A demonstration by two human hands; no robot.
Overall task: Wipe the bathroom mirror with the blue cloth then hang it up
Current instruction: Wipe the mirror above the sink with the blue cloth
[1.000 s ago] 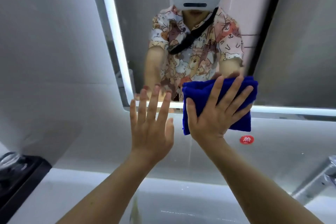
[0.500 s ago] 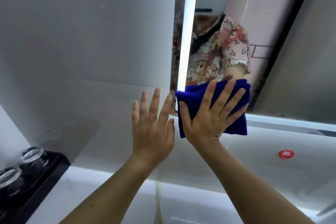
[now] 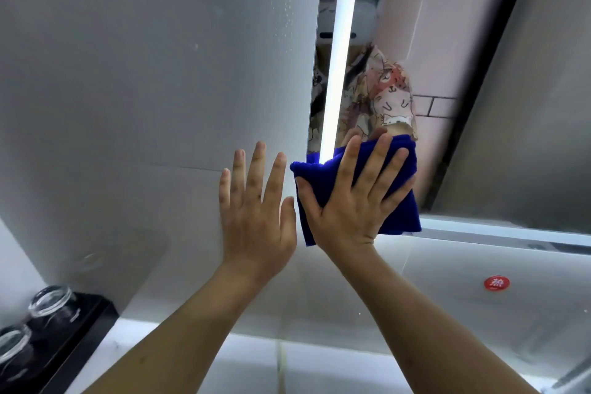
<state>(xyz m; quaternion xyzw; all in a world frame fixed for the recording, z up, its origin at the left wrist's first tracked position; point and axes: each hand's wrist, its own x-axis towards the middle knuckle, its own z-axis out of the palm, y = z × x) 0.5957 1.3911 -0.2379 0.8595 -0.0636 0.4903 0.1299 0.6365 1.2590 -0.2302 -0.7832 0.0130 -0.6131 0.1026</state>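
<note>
The cloth (image 3: 324, 177), deep blue and folded thick, is lying against the lower left corner of the mirror (image 3: 454, 80). The right hand (image 3: 348, 198) is pressing it flat, fingers spread straight. The left hand (image 3: 256, 211) is resting open-palmed on the wall (image 3: 144, 73) just beside it.

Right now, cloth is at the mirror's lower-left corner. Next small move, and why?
Probably slide the right hand up and to the right, keeping the blue cloth pressed flat. The cloth sits over the mirror corner at the lit strip, so most of the glass lies above and to the right. The left hand is flat on the wall beside it.
</note>
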